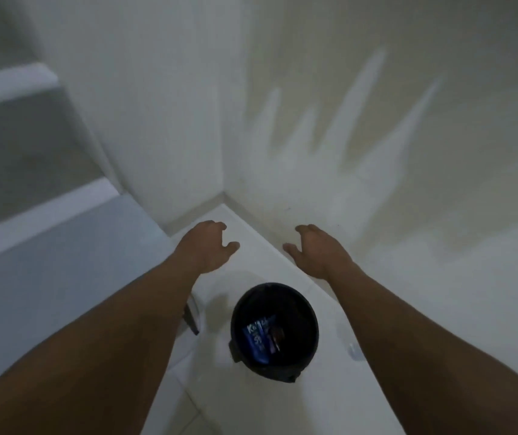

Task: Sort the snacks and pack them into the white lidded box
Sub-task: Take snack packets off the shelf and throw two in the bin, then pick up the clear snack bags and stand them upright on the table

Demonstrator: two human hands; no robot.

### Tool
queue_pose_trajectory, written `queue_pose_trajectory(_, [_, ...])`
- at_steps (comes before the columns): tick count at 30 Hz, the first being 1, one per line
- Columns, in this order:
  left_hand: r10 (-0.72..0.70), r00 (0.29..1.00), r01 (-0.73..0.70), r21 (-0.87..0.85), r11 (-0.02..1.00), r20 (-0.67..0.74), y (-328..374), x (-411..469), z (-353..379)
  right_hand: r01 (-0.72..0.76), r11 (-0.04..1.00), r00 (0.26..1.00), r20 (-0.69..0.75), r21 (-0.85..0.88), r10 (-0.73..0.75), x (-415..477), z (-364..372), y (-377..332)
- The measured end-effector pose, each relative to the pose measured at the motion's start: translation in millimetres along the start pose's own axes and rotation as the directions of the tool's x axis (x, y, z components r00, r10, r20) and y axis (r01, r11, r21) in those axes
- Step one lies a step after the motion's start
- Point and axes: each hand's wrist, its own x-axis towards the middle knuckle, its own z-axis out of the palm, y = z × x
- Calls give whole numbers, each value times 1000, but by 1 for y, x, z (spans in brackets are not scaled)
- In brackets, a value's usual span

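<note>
- Forearms stretch forward; left hand [210,243] and right hand [317,249] hover, fingers loosely curled, holding nothing.
- Black bucket [309,312] holds blue packet [256,339]; white box unseen, packing looks unstarted.

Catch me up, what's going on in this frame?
A person stands in a white-walled corner with both bare arms stretched forward. The left hand and the right hand hold nothing, and their fingers are loosely curled above the floor. Between the forearms a black round bin sits on the floor with a blue snack packet inside. No white lidded box is in view, so no packing shows yet. The picture is dim and blurred.
</note>
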Motion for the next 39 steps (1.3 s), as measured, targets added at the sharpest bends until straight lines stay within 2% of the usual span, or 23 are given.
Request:
queue_pose_trajectory(8, [-104, 976, 112, 31, 993, -191, -78, -135, -152, 145, 988, 987, -66, -58, -149, -48, -89, -158])
queue_pose_trajectory(15, [-242, 900, 262, 7, 965, -362, -173, -256, -235, 324, 938, 939, -75, -125, -335, -79, -121, -312])
queue_pose_trajectory(22, [-421, 789, 435, -77, 897, -448, -271, -363, -290, 515, 845, 849, -53, -144, -526, -100, -114, -466])
queue_pose_trajectory(28, [-554, 695, 552, -154, 820, -458, -348, -422, -318, 659, 737, 746, 10, -150, -666, -107, -90, -586])
queue_pose_trajectory(33, [-640, 608, 633, -199, 748, -470, -410, -450, -331, 743, 659, 669, 90, -115, -738, -101, -63, -674])
queue_pose_trajectory(39, [-708, 555, 682, -248, 688, -436, -473, -450, -344, 804, 591, 594, 162, -70, -788, -73, -31, -753])
